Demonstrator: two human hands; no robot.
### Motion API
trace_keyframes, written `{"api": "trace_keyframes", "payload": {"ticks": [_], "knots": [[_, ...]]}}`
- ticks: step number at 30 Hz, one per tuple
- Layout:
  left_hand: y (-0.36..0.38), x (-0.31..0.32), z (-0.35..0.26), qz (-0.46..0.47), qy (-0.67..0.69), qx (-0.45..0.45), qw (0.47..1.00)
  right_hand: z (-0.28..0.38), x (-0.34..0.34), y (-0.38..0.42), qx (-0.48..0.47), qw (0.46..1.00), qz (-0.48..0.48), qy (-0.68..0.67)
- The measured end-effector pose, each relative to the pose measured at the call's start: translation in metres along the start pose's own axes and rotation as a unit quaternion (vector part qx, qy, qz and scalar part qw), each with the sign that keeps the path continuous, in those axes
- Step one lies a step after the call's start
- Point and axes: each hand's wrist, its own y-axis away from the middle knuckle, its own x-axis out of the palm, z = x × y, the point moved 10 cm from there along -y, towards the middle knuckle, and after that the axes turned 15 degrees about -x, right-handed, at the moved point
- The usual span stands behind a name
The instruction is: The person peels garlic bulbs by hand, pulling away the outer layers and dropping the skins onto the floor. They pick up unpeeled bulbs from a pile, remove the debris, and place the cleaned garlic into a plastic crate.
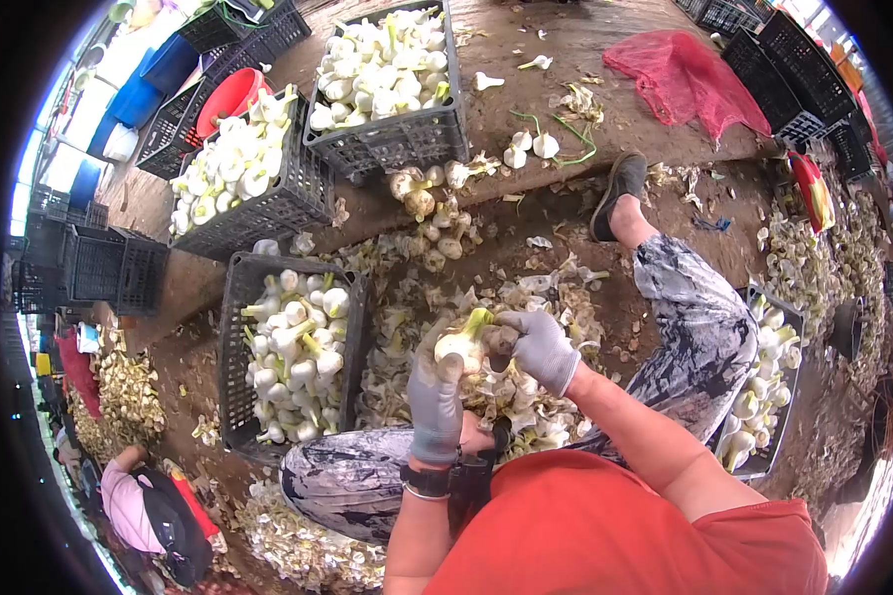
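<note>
My left hand, in a grey work glove, is wrapped round a garlic bulb with a short green stem. My right hand, gloved too, is closed at the bulb's right side on brownish garlic skin; its fingertips are partly hidden. Both hands are above a heap of loose garlic peelings between my legs. Left of them, a black crate holds peeled white garlic bulbs. Unpeeled, soiled garlic bulbs lie on the ground beyond the peelings.
Two more black crates full of garlic stand ahead on the left. Another garlic crate is by my right leg. A red mesh sack lies at upper right. A person sits at lower left.
</note>
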Motion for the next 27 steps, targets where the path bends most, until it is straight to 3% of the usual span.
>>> {"api": "trace_keyframes", "payload": {"ticks": [1, 3, 6, 8, 9, 10, 11, 12, 13, 16, 17, 18, 20, 21, 22, 23, 24, 25, 26, 27], "knots": [[0.002, 0.002, -0.004, 0.003, -0.037, 0.020, 0.999, -0.005, 0.004, 0.005, 0.042, 0.994, -0.006, -0.101], [0.007, 0.008, -0.007, 0.006, -0.077, 0.039, 0.996, -0.006, 0.006, 0.004, 0.052, 0.995, 0.020, -0.088], [0.008, 0.011, -0.001, -0.008, -0.094, -0.009, 0.996, 0.008, 0.009, 0.007, 0.047, 0.995, 0.069, -0.055], [0.011, 0.020, 0.018, 0.069, 0.171, -0.153, 0.971, 0.015, 0.016, 0.008, 0.022, 0.991, 0.084, -0.098], [0.014, 0.013, 0.030, 0.034, 0.212, -0.191, 0.958, 0.019, 0.014, 0.004, -0.038, 0.995, 0.090, 0.001], [0.015, 0.010, 0.032, 0.034, 0.210, -0.195, 0.957, 0.018, 0.011, 0.006, -0.036, 0.996, 0.087, 0.000], [0.019, 0.014, 0.045, 0.077, 0.256, -0.279, 0.922, 0.036, 0.011, 0.007, -0.136, 0.970, 0.129, 0.153], [0.027, 0.021, 0.054, 0.119, 0.298, -0.359, 0.876, 0.053, 0.017, 0.010, -0.230, 0.910, 0.165, 0.302], [0.037, 0.039, 0.042, 0.240, 0.276, -0.364, 0.857, 0.068, 0.021, 0.016, -0.307, 0.875, 0.161, 0.337], [0.053, 0.063, 0.044, 0.283, 0.221, -0.400, 0.843, 0.076, 0.023, 0.024, -0.374, 0.853, 0.137, 0.337], [0.052, 0.064, 0.051, 0.299, 0.281, -0.405, 0.817, 0.061, 0.008, 0.021, -0.335, 0.918, 0.062, 0.204], [0.053, 0.065, 0.052, 0.297, 0.280, -0.407, 0.817, 0.031, -0.008, 0.015, -0.124, 0.989, 0.020, 0.075], [0.039, 0.049, 0.056, 0.190, 0.238, -0.373, 0.876, -0.005, -0.021, 0.022, -0.066, 0.977, 0.040, -0.198], [0.040, 0.054, 0.048, 0.195, 0.270, -0.361, 0.871, 0.012, -0.019, 0.034, -0.110, 0.943, 0.065, -0.307], [0.043, 0.067, 0.048, 0.197, 0.271, -0.363, 0.869, 0.010, -0.015, 0.039, -0.108, 0.944, 0.062, -0.304], [0.035, 0.066, 0.034, 0.133, 0.139, -0.236, 0.953, -0.001, -0.007, 0.044, -0.072, 0.970, 0.050, -0.227], [0.034, 0.063, 0.012, 0.062, -0.002, -0.095, 0.994, -0.011, -0.006, 0.047, -0.036, 0.988, 0.038, -0.148], [0.028, 0.042, 0.011, 0.044, -0.250, -0.034, 0.967, -0.005, -0.010, 0.046, -0.087, 0.993, 0.040, -0.073], [0.021, 0.033, 0.025, 0.043, -0.251, -0.034, 0.966, -0.007, -0.010, 0.046, -0.088, 0.993, 0.040, -0.073], [0.021, 0.027, 0.008, -0.016, -0.300, 0.079, 0.950, -0.016, -0.014, 0.046, -0.051, 0.987, 0.007, -0.151]]}}
